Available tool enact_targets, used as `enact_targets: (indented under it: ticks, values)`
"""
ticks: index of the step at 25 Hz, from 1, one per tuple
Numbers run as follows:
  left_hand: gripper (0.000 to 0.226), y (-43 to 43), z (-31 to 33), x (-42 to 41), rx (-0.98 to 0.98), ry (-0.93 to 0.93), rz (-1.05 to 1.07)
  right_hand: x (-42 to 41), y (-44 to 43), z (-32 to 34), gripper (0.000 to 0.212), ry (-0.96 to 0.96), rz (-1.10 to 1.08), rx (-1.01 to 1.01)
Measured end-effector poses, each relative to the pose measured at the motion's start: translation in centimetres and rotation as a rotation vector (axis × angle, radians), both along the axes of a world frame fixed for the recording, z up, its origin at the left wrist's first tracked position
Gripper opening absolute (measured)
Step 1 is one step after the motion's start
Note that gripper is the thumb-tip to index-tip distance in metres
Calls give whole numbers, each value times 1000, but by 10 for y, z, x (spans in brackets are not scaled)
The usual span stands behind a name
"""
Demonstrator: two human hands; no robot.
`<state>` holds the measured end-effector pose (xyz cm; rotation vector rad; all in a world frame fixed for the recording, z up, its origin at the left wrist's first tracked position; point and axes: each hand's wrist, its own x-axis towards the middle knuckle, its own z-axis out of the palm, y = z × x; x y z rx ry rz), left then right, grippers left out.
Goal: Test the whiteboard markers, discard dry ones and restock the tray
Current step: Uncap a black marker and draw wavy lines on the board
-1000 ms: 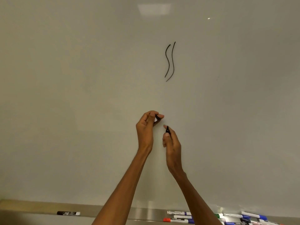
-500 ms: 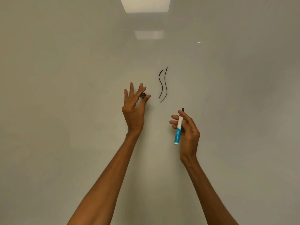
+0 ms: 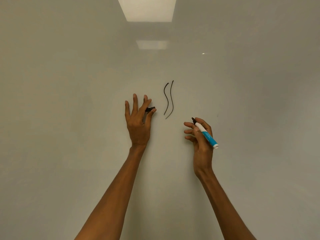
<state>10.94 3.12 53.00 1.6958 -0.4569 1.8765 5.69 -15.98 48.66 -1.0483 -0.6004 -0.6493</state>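
Both my hands are raised in front of the whiteboard. My right hand holds an uncapped marker with a white and blue barrel, its black tip pointing up and left, just off the board. My left hand pinches the marker's black cap between thumb and forefinger, the other fingers spread. Two wavy black lines are drawn on the board between and above the hands. The marker tip sits to the lower right of those lines.
The whiteboard fills the whole view. Reflections of ceiling lights show near its top. The marker tray is out of frame.
The view has tilted upward, so the tray with markers dropped out of frame. My hands moved apart after pulling the cap off, and the marker in my right hand now leans with its tip up-left.
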Motion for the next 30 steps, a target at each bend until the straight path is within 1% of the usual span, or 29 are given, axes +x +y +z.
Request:
enact_targets:
  ticks: [3, 7, 12, 16, 18, 21, 25, 28, 30]
  values:
    - [33, 4, -2, 5, 54, -37, 34, 7, 9, 9, 31, 37, -28, 34]
    - [31, 5, -2, 5, 66, -57, 51, 14, 19, 20, 44, 21, -100, -3]
    - [29, 5, -2, 6, 68, -67, 74, 17, 22, 37, 27, -33, -154, -13]
    - [23, 6, -4, 6, 36, -64, 54, 15, 26, 55, 22, -41, -153, 6]
    - [21, 6, -3, 5, 17, -77, 53, 17, 27, 59, 26, -36, -170, -8]
    - [20, 5, -4, 4, -7, -79, 44, 19, 27, 59, 38, -40, -215, -32]
    - [28, 4, -5, 5, -15, -67, 52, 19, 26, 62, 47, -40, -238, -18]
    - [29, 4, -4, 4, -22, -74, 48, 18, 25, 68, 37, -108, -302, -62]
    - [28, 4, -5, 4, -14, -83, 62, 18, 25, 76, 30, -148, -386, -92]
